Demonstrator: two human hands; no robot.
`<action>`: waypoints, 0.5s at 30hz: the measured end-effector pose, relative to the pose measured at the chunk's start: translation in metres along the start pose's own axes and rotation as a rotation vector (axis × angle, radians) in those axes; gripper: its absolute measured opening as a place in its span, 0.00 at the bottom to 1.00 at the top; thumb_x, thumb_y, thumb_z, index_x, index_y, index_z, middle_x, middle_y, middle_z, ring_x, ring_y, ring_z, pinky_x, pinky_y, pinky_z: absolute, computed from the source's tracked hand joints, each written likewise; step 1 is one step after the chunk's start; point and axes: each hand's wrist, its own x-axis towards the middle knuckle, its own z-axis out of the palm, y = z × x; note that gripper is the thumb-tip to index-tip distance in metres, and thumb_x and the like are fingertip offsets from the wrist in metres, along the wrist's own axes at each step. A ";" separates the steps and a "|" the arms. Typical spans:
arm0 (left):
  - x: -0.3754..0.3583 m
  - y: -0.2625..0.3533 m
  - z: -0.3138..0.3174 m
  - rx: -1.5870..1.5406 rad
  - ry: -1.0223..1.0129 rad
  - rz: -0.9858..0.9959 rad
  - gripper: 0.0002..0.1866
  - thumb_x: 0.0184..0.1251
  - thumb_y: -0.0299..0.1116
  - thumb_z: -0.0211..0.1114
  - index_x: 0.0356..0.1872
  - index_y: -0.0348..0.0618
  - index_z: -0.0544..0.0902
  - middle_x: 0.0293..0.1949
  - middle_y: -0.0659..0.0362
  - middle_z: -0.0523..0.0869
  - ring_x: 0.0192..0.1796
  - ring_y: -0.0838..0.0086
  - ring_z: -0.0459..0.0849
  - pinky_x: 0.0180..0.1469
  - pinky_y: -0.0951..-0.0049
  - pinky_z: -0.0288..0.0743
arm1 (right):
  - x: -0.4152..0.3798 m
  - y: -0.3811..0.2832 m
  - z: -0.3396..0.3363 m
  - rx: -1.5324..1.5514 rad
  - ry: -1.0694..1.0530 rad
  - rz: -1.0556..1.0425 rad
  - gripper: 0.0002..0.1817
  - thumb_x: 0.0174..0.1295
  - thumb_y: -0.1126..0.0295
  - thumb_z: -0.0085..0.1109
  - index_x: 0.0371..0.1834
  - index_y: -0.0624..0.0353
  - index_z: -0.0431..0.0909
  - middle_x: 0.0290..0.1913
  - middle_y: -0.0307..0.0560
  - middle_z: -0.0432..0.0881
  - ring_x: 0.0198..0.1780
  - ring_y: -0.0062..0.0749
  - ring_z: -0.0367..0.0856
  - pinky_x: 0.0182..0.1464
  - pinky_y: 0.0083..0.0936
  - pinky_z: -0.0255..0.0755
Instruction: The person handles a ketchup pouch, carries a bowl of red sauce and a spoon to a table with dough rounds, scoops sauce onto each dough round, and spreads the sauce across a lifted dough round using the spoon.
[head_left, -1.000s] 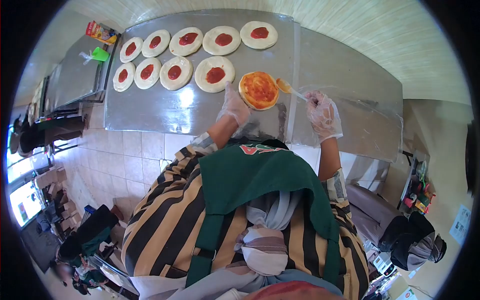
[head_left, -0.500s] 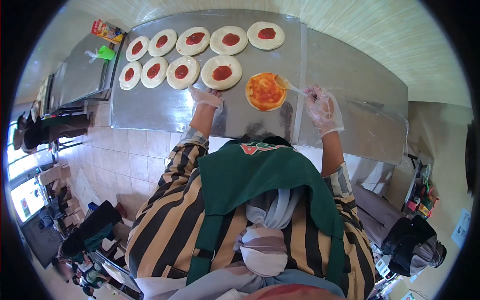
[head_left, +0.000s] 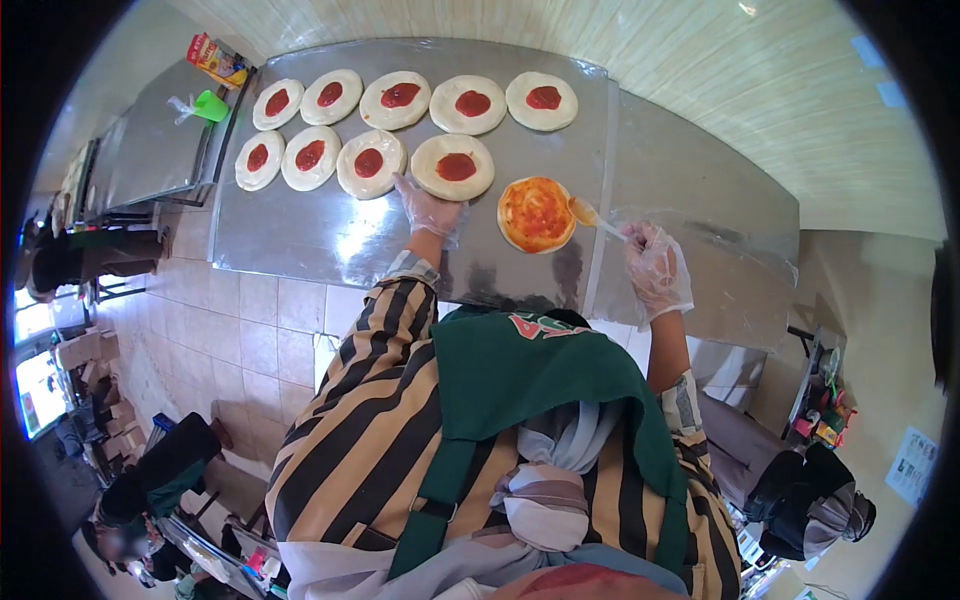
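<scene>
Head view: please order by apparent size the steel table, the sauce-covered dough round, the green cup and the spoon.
1. steel table
2. sauce-covered dough round
3. green cup and spoon: they look alike, so I leave them unranked.

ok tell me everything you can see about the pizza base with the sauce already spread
The spread pizza base is a round, pale dough disc lying flat on the steel table, nearest the person in the rows of bases. Orange-red sauce covers nearly all of it, leaving a thin bare rim. The spoon in the gloved right hand meets its right edge. The left hand rests apart, by a neighbouring base.
</scene>
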 end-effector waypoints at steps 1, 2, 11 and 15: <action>0.001 0.001 0.000 -0.038 -0.009 -0.006 0.48 0.60 0.76 0.35 0.70 0.48 0.60 0.73 0.54 0.58 0.73 0.55 0.56 0.74 0.49 0.46 | 0.001 -0.001 0.004 -0.006 0.001 -0.008 0.08 0.55 0.69 0.56 0.37 0.56 0.79 0.32 0.52 0.80 0.35 0.44 0.80 0.37 0.33 0.72; 0.001 0.002 -0.001 -0.047 -0.012 -0.001 0.48 0.60 0.76 0.35 0.70 0.48 0.60 0.73 0.54 0.58 0.73 0.55 0.56 0.74 0.49 0.46 | 0.002 -0.001 0.010 0.038 0.037 -0.072 0.07 0.56 0.71 0.55 0.37 0.57 0.79 0.30 0.52 0.79 0.31 0.43 0.79 0.34 0.33 0.70; -0.046 0.005 0.016 -0.142 -0.253 -0.105 0.55 0.53 0.80 0.42 0.71 0.44 0.57 0.73 0.49 0.56 0.73 0.52 0.56 0.73 0.47 0.48 | 0.027 -0.077 0.040 0.008 0.007 -0.438 0.06 0.55 0.70 0.56 0.36 0.52 0.77 0.30 0.48 0.80 0.34 0.44 0.81 0.37 0.37 0.74; -0.095 0.002 0.054 -0.168 -0.277 -0.221 0.59 0.48 0.81 0.46 0.72 0.43 0.53 0.73 0.48 0.54 0.74 0.51 0.54 0.73 0.47 0.47 | 0.037 -0.099 0.049 -0.033 0.074 -0.551 0.07 0.53 0.75 0.55 0.35 0.56 0.78 0.28 0.52 0.80 0.31 0.48 0.80 0.34 0.39 0.73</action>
